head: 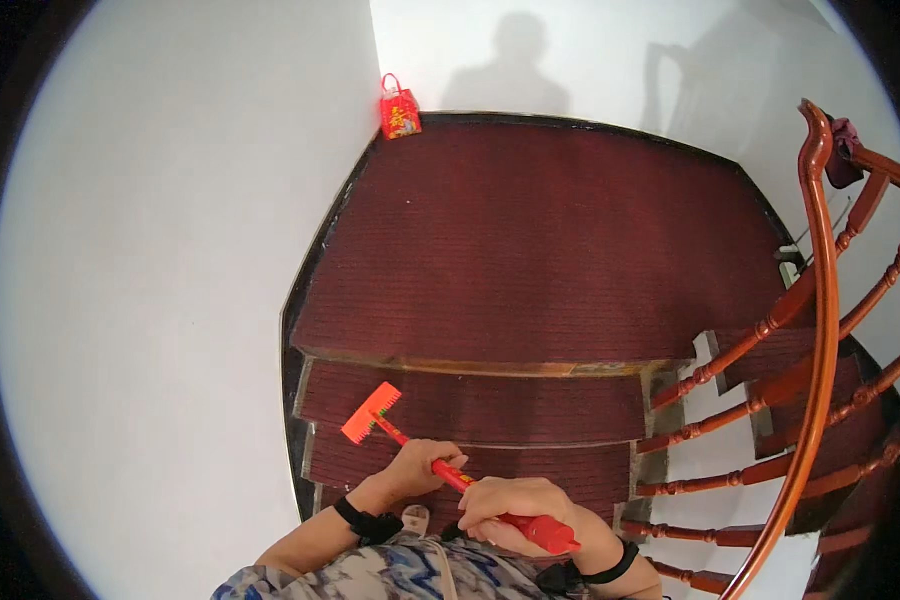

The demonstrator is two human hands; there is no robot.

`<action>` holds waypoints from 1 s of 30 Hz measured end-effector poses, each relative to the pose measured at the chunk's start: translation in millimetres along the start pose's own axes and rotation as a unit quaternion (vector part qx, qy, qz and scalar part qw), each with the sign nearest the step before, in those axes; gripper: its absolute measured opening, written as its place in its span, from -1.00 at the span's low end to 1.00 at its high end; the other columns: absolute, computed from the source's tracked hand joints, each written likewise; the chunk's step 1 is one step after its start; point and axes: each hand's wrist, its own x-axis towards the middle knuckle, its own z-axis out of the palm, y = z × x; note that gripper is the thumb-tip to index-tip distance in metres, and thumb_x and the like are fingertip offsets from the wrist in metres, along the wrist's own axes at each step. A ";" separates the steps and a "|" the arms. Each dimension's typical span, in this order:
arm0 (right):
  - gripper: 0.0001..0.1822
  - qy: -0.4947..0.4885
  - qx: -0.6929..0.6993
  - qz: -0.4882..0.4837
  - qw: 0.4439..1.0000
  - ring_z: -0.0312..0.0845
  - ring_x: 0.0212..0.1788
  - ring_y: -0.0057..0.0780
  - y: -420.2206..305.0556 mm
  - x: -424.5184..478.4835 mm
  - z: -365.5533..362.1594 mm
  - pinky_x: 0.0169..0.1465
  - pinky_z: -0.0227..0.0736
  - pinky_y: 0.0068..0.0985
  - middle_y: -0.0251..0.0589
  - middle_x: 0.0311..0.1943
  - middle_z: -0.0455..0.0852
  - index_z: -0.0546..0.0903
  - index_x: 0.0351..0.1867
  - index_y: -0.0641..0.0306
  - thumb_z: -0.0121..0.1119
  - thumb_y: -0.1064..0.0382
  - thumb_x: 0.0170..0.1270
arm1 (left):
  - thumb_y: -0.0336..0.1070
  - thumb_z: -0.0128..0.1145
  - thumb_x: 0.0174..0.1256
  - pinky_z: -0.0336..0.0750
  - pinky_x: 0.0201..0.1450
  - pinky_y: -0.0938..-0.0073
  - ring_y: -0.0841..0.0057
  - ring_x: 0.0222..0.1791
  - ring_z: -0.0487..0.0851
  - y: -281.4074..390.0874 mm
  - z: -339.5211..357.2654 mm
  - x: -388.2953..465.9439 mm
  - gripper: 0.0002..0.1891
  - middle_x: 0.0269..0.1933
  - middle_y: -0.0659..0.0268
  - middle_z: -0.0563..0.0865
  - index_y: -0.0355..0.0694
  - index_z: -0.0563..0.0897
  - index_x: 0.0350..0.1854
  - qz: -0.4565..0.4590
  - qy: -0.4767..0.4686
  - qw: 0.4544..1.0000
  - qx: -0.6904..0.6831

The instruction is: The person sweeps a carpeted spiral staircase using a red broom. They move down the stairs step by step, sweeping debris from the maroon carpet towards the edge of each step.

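Observation:
A brush with a red handle and an orange head point(372, 412) slants across the lower middle of the view, over the carpeted stairs point(540, 409). My left hand point(420, 469) is closed around the handle near the brush head. Farther up, my right hand point(516, 514) grips the same handle close to its red end point(555, 534). The head, with short bristles or teeth along its edges, points to the upper left. Whether it touches a step cannot be told.
Dark red carpet covers the landing point(540, 240). A red gift bag point(400, 112) stands in its far left corner. White walls point(157, 262) rise around it. On the right runs a wooden handrail point(825, 300) with turned balusters; a dark red cloth point(844, 139) hangs on the railing.

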 end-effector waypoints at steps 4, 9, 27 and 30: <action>-0.88 0.038 -0.005 0.026 0.999 0.65 -0.23 -0.39 0.2 -21.2 -5.1 -0.12 0.52 -0.48 -0.17 -0.30 0.69 0.61 -0.20 0.33 0.17 0.50 0.24 | -0.21 0.23 0.24 0.45 -0.47 0.29 0.15 -0.50 0.64 -1.8 3.5 8.8 -0.84 -0.53 0.13 0.64 -0.18 0.64 -0.41 0.041 -0.067 0.997 -0.020; -0.79 0.173 -0.170 0.069 0.968 0.64 -0.17 -0.27 -21.0 -52.6 -9.6 -0.04 0.49 -0.37 -0.05 -0.27 0.70 0.64 -0.21 0.40 0.22 0.30 0.19 | -0.10 0.23 0.19 0.48 -0.41 0.17 0.12 -0.46 0.65 -21.9 26.5 11.9 -0.80 -0.49 0.14 0.68 -0.12 0.66 -0.37 0.088 -0.139 0.986 0.017; -0.76 0.288 -0.127 0.232 0.920 0.63 -0.21 -0.41 14.7 -6.7 57.5 -0.22 0.63 -0.54 -0.05 -0.21 0.66 0.64 -0.16 0.53 0.25 0.43 0.15 | -0.14 0.20 0.17 0.55 -0.38 0.07 0.08 -0.44 0.68 -90.8 -55.2 -27.3 -0.84 -0.48 0.10 0.69 -0.08 0.62 -0.31 0.055 -0.058 0.986 0.146; -0.75 0.217 -0.123 0.255 0.934 0.63 -0.23 -0.46 40.9 22.6 57.2 -0.21 0.61 -0.56 -0.10 -0.23 0.66 0.64 -0.13 0.51 0.28 0.43 0.16 | -0.13 0.16 0.22 0.56 -0.32 0.05 0.07 -0.41 0.69 -123.7 -80.6 -38.9 -0.81 -0.48 0.08 0.69 -0.13 0.64 -0.29 0.045 -0.040 0.988 0.144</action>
